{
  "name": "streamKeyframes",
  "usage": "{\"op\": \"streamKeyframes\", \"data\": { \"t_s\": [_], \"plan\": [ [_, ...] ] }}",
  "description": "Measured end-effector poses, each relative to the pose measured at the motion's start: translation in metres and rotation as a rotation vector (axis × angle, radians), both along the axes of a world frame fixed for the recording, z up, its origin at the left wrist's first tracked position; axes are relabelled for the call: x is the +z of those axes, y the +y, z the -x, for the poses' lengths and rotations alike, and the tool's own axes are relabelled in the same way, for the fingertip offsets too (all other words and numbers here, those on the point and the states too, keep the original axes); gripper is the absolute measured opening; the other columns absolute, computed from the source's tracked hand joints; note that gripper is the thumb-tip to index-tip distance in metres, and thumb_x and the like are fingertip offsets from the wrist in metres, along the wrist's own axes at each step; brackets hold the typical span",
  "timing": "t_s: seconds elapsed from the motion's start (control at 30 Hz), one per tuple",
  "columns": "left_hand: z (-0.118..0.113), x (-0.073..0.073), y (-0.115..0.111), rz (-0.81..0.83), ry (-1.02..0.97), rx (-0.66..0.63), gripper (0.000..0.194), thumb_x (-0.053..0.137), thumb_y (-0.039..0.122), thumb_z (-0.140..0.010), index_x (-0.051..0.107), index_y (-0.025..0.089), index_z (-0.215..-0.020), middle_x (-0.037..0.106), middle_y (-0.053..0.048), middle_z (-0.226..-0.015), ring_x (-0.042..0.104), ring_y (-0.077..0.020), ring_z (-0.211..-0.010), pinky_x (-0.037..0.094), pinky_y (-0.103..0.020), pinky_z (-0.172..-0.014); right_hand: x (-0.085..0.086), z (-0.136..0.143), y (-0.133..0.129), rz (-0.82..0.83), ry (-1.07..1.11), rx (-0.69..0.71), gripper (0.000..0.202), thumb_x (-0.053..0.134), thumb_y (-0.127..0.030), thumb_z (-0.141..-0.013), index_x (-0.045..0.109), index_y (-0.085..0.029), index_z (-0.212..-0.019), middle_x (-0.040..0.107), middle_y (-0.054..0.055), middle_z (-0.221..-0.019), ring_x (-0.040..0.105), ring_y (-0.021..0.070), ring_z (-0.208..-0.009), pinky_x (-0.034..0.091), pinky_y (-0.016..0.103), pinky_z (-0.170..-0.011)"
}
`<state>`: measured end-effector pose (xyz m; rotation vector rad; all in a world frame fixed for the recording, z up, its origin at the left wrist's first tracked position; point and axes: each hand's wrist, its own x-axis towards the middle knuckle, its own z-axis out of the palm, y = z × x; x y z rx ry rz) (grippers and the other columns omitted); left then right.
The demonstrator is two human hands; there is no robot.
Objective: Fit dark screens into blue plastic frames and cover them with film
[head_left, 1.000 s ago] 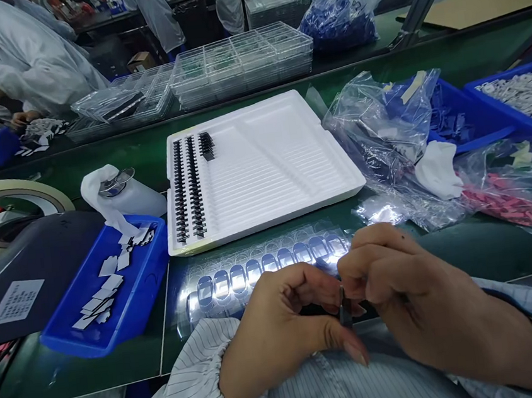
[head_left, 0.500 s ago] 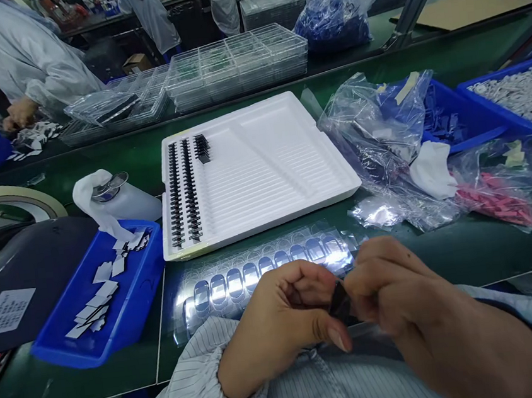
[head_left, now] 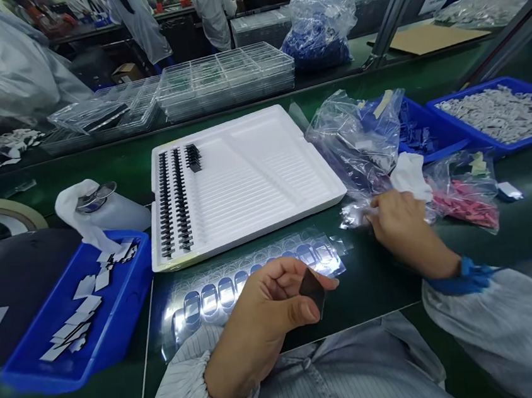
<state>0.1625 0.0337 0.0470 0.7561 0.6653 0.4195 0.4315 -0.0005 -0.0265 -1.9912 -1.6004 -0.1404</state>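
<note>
My left hand [head_left: 272, 303] pinches a small dark flat piece [head_left: 312, 290] between thumb and fingers, above the table's front edge. Further right, my right hand [head_left: 402, 229] has its fingers pressed together at some crumpled clear film [head_left: 354, 215]; what they grip, if anything, is too small to make out. Behind my left hand lies a clear sheet with a row of oval, shiny stickers [head_left: 209, 299]. A white foam tray [head_left: 245, 182] sits beyond the sheet, with black pieces [head_left: 181, 201] standing in rows at its left side.
At the left are a blue bin [head_left: 127, 302] of white pieces and a white bottle [head_left: 122, 208]. Plastic bags, one with red pieces [head_left: 466, 203], and blue bins [head_left: 502, 142] stand at the right. Clear trays [head_left: 229, 79] are stacked behind. Other people work beyond.
My right hand has moved away from the dark piece, out to the right and onto the crumpled film. My left hand still holds the piece. The view has shifted slightly.
</note>
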Motion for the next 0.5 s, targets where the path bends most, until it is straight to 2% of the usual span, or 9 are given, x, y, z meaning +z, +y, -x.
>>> {"op": "streamKeyframes", "data": {
  "t_s": [0.03, 0.1, 0.17, 0.23, 0.3, 0.4, 0.5],
  "plan": [
    [-0.001, 0.0, 0.0, -0.01, 0.018, 0.001, 0.033, 0.083, 0.032, -0.056, 0.066, 0.016, -0.08, 0.072, -0.004, -0.087, 0.064, -0.0229, -0.096, 0.042, -0.039, -0.095, 0.005, 0.007, -0.004, -0.027, -0.027, 0.014, 0.012, 0.049, -0.026, -0.084, 0.047, -0.015, -0.083, 0.055, 0.014, -0.083, 0.052, 0.0328, -0.089, 0.037, 0.049, -0.077],
    [-0.003, 0.0, -0.001, -0.023, 0.053, 0.01, 0.03, 0.083, 0.027, -0.057, 0.065, 0.016, -0.079, 0.072, -0.004, -0.086, 0.064, -0.0214, -0.094, 0.046, -0.035, -0.089, 0.028, 0.028, -0.018, -0.092, -0.055, 0.099, 0.023, 0.055, -0.036, -0.084, 0.047, -0.017, -0.092, 0.057, 0.013, -0.095, 0.052, 0.0314, -0.096, 0.038, 0.048, -0.081],
    [-0.005, 0.0, -0.003, -0.051, 0.076, 0.024, 0.027, 0.082, 0.021, -0.058, 0.064, 0.017, -0.078, 0.071, -0.002, -0.085, 0.064, -0.0179, -0.085, 0.048, -0.031, -0.08, 0.06, 0.052, -0.034, -0.158, -0.065, 0.291, 0.032, 0.064, -0.041, -0.08, 0.046, -0.021, -0.096, 0.06, 0.008, -0.103, 0.054, 0.025, -0.099, 0.04, 0.042, -0.085],
    [-0.007, -0.001, -0.005, -0.104, 0.106, 0.038, 0.027, 0.082, 0.015, -0.057, 0.063, 0.017, -0.077, 0.07, 0.0, -0.082, 0.063, -0.0143, -0.076, 0.048, -0.027, -0.072, 0.088, 0.074, -0.043, -0.196, -0.125, 0.603, 0.026, 0.065, -0.031, -0.082, 0.049, -0.021, -0.1, 0.065, 0.005, -0.107, 0.054, 0.0217, -0.1, 0.039, 0.04, -0.087],
    [-0.007, -0.001, -0.006, -0.172, 0.15, 0.062, 0.028, 0.081, 0.012, -0.056, 0.064, 0.018, -0.077, 0.069, 0.002, -0.078, 0.061, -0.0122, -0.071, 0.046, -0.024, -0.068, 0.107, 0.089, -0.046, -0.2, -0.201, 0.773, 0.016, 0.053, -0.019, -0.089, 0.053, -0.018, -0.104, 0.068, 0.005, -0.108, 0.055, 0.02, -0.103, 0.037, 0.041, -0.088],
    [-0.004, 0.001, -0.007, -0.276, 0.223, 0.107, 0.027, 0.08, 0.012, -0.059, 0.064, 0.021, -0.078, 0.068, 0.004, -0.078, 0.061, -0.0123, -0.075, 0.045, -0.022, -0.069, 0.113, 0.096, -0.041, -0.241, -0.245, 0.814, 0.023, 0.037, -0.011, -0.094, 0.058, -0.015, -0.102, 0.072, 0.004, -0.101, 0.06, 0.0171, -0.1, 0.038, 0.039, -0.084],
    [0.0, 0.002, -0.006, -0.311, 0.227, 0.13, 0.028, 0.082, 0.018, -0.058, 0.064, 0.02, -0.079, 0.069, 0.001, -0.086, 0.062, -0.0162, -0.086, 0.046, -0.026, -0.078, 0.103, 0.093, -0.038, -0.252, -0.172, 0.845, 0.02, 0.04, -0.012, -0.094, 0.057, -0.014, -0.103, 0.071, 0.007, -0.103, 0.06, 0.0187, -0.103, 0.04, 0.038, -0.084]
  ]
}}
